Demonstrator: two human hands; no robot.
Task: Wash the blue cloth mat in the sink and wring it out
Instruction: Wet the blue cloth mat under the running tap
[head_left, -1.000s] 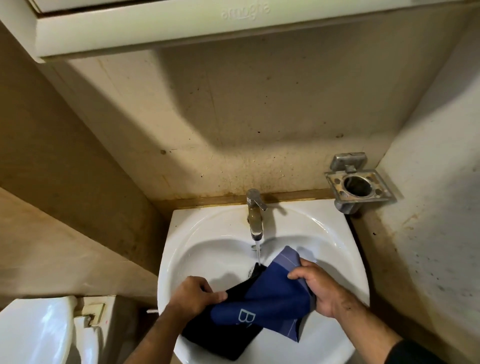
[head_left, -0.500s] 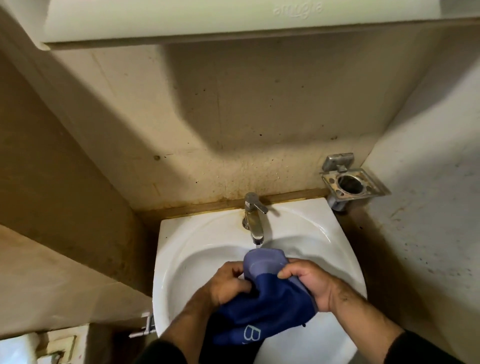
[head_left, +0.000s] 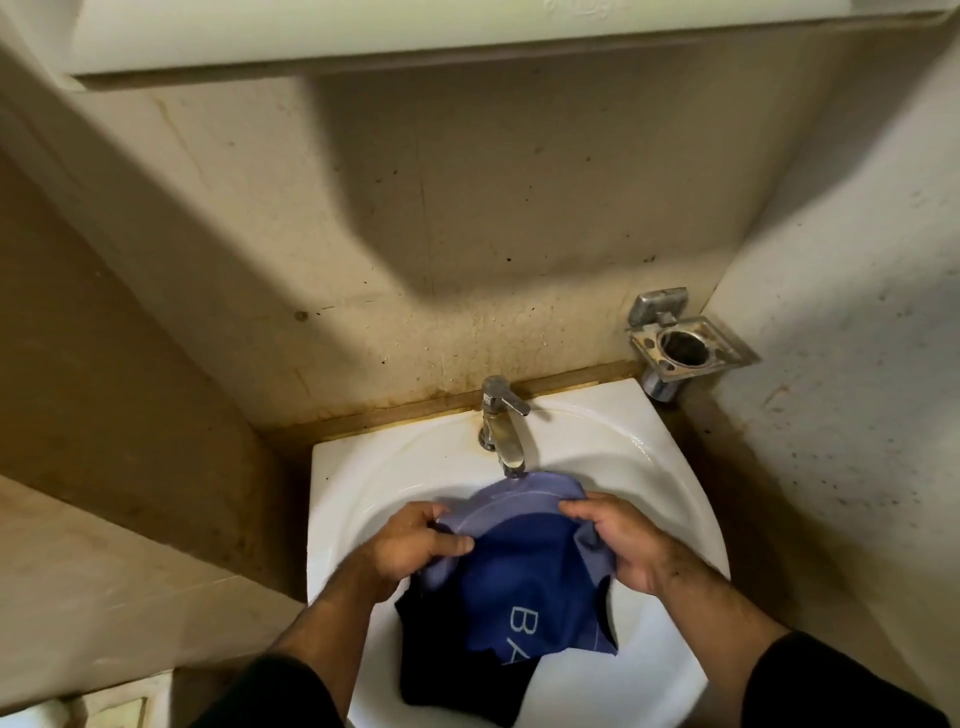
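Note:
The blue cloth mat (head_left: 524, 577) with pale letters hangs over the white sink (head_left: 670, 499), its upper edge right under the spout of the metal tap (head_left: 501, 426). My left hand (head_left: 415, 545) grips the mat's left side, thumb on top. My right hand (head_left: 618, 540) grips its right side with curled fingers. The lighter blue border is stretched between both hands. The mat's dark lower part droops into the basin. I cannot tell whether water is running.
A metal holder (head_left: 685, 348) with a round hole is fixed to the wall at the back right. Stained walls close in on both sides. A white cabinet (head_left: 415, 36) overhangs above.
Both hands have moved apart and spread the bunched top of the mat wider under the tap. The mat now shows a broad pale border.

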